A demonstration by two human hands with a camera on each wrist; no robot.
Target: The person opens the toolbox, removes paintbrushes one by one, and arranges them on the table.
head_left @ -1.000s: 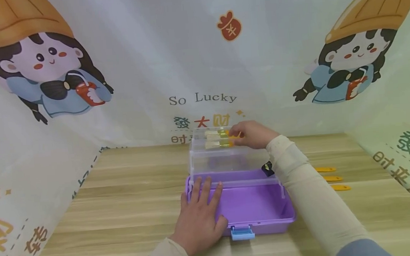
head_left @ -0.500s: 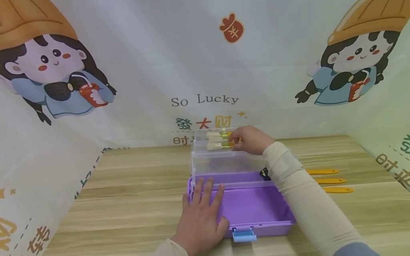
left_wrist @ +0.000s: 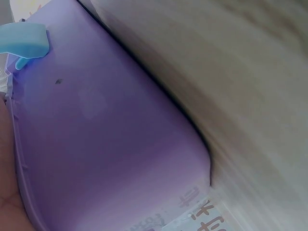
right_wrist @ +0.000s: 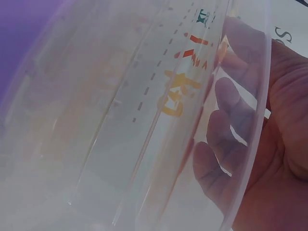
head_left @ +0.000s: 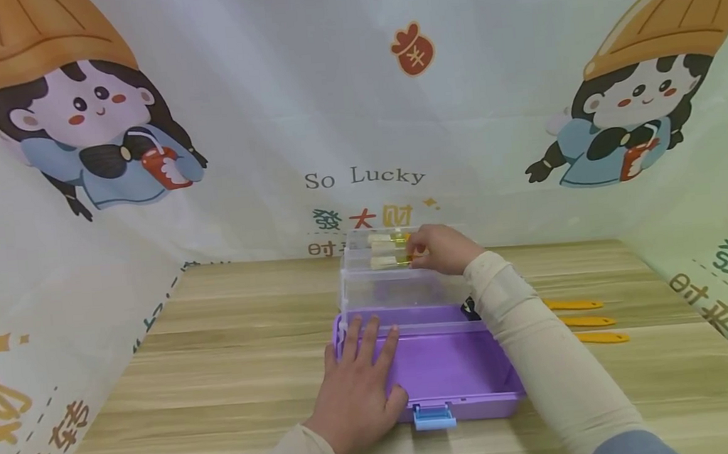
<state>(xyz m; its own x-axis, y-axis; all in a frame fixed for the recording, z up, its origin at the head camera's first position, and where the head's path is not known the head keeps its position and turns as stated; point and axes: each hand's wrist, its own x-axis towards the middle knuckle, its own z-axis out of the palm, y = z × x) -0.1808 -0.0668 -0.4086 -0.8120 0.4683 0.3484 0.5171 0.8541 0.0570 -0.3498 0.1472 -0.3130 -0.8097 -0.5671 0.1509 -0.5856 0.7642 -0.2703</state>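
A purple storage box [head_left: 452, 362] stands on the table with its light blue latch [head_left: 434, 417] facing me. Above its back rises a clear plastic tray [head_left: 357, 262], where the pale bristles of several paintbrushes [head_left: 391, 261] show. My right hand [head_left: 445, 249] reaches to the tray, thumb and fingertips pinching the orange handle of the front paintbrush. In the right wrist view, the curled fingers [right_wrist: 224, 130] show through the tray's clear wall. My left hand [head_left: 357, 384] rests spread over the box's left rim, fingers straight. The left wrist view shows the box's purple outer wall [left_wrist: 106, 120].
To the right, three orange handles [head_left: 592, 321] lie on the wooden table [head_left: 241, 379], partly behind my right sleeve [head_left: 540, 341]. A small black item [head_left: 469, 308] shows at the box's back right. A printed cloth [head_left: 354, 99] hangs behind and along both sides.
My right hand has lowered slightly, and the front paintbrush has settled a little lower in the tray. The left hand stays on the box. The head view has shifted slightly.
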